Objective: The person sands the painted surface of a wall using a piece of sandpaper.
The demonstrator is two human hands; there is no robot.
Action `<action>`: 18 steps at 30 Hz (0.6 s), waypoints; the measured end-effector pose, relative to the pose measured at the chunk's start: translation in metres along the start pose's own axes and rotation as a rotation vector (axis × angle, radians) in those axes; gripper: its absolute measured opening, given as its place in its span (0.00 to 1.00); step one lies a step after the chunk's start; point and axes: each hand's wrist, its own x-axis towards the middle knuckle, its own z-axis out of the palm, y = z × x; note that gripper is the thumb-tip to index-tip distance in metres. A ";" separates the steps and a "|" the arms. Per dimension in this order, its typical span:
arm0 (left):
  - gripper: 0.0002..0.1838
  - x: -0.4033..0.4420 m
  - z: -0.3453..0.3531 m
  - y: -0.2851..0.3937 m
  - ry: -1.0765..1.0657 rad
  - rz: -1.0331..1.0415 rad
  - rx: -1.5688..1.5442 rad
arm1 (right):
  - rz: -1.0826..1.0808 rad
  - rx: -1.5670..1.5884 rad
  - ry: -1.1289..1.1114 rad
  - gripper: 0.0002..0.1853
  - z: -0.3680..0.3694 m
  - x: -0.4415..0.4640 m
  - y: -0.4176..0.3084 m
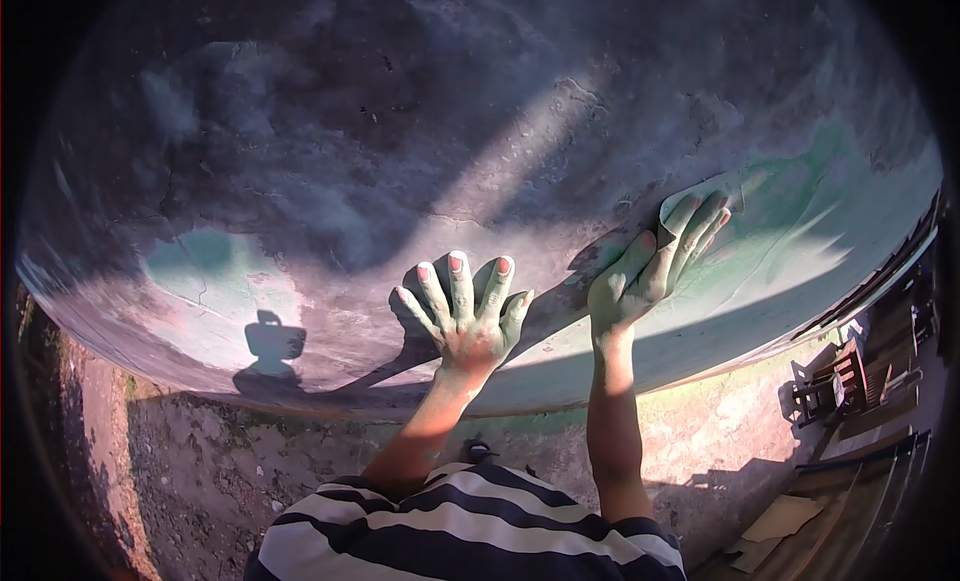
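My left hand [462, 316] lies flat on a dark, patchy wall [330, 161], fingers spread and nothing in it. To its right, my right hand [645, 271] presses a thin, pale sheet of sandpaper [737, 193] against the wall. The fingers of that hand are close together and cover much of the sheet. Pale greenish dust coats both hands. Around the sheet, the wall surface shows light green, and another light green patch [205, 281] is at the left.
Below the wall runs rough, weathered ground [220, 461]. A wooden chair [850, 376] stands at the right, with boards [850, 501] and a flat brown piece [782, 518] nearer. A dark shoe [480, 450] shows under the striped shirt. Shadows fall across the wall.
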 end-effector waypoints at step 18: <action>0.37 -0.004 0.002 -0.002 -0.010 0.005 -0.009 | 0.066 0.047 -0.051 0.31 0.020 -0.145 -0.013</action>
